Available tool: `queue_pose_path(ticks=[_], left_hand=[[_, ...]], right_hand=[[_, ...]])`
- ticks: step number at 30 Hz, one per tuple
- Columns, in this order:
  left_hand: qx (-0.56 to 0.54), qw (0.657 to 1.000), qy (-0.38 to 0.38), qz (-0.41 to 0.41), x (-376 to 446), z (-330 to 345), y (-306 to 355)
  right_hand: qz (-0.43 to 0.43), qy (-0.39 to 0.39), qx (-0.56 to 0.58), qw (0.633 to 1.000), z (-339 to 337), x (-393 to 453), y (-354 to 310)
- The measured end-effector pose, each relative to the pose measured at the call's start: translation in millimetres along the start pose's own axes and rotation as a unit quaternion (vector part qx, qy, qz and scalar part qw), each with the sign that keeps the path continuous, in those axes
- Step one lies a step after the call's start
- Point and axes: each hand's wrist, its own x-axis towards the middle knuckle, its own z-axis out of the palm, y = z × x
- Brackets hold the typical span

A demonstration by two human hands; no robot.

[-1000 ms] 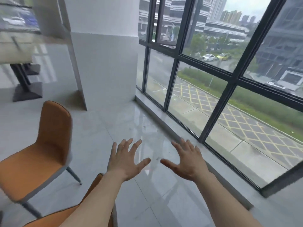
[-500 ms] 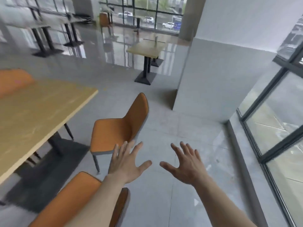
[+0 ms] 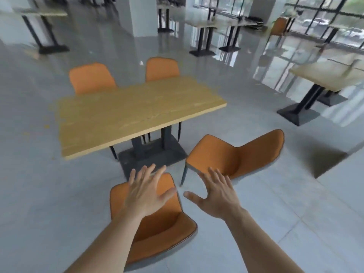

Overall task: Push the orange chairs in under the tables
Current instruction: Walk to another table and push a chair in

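Note:
A wooden table (image 3: 137, 113) on a dark pedestal stands ahead of me. Two orange chairs (image 3: 92, 77) (image 3: 162, 68) sit tucked in at its far side. On the near side, one orange chair (image 3: 163, 227) stands just below me, pulled back from the table. Another orange chair (image 3: 236, 154) stands to the right, also away from the table and turned at an angle. My left hand (image 3: 145, 194) hovers open over the near chair's seat, fingers spread. My right hand (image 3: 216, 196) is open too, between the two near chairs, holding nothing.
A second light table (image 3: 331, 75) on a black pedestal stands at the right. More tables (image 3: 206, 22) and an orange chair (image 3: 279, 26) stand farther back near the windows. A white pillar (image 3: 141, 14) rises behind the table. Grey tiled floor (image 3: 49, 203) lies around me.
My view has swung left from the window to the table and its chairs. Both hands stay raised and open in front of me, holding nothing throughout.

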Motion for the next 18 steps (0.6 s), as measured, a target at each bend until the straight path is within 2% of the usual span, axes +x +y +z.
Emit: queue_pose_path(ticks=[3, 8, 12, 18], left_hand=[[-0.007, 0.997, 0.006, -0.072, -48, 17, -11], [-0.026, 0.988, -0.033, -0.149, -130, 64, -4], [-0.036, 0.983, -0.049, -0.171, -162, 102, -7], [-0.047, 0.986, -0.044, -0.155, -169, 145, -11]], right_hand=[[-0.067, -0.029, -0.004, 0.997, 27, -4, -8], [-0.137, -0.098, -0.009, 0.986, 84, -29, -9], [-0.176, -0.128, -0.037, 0.975, 130, -38, -4], [-0.202, -0.134, -0.06, 0.968, 173, -33, 11]])
